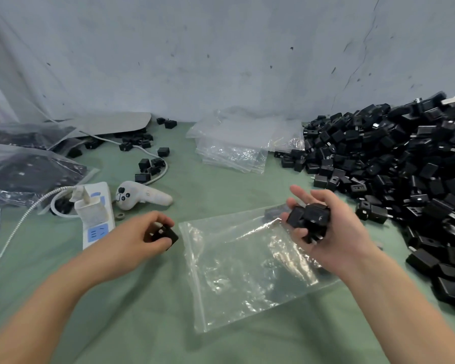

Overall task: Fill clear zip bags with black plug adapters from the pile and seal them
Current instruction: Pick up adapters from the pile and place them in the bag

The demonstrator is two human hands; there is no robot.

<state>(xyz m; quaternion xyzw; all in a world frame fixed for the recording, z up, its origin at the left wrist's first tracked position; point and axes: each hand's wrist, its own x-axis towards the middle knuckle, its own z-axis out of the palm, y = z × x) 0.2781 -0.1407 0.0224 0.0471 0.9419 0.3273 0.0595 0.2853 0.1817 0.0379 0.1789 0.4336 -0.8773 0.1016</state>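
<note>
Right now L hand (139,232) grips one black adapter (166,235); R hand (323,227) clutches several adapters (309,218) over clear zip bag (242,269), pile (405,164) at right.

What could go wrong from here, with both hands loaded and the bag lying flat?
The left hand grips one adapter and the right hand holds a bunch of adapters, while the clear zip bag lies flat on the green cloth: no hand seems free to open its mouth.
The right hand's fingers are only partly curled, so a plug may slip out and drop outside the bag.
</note>
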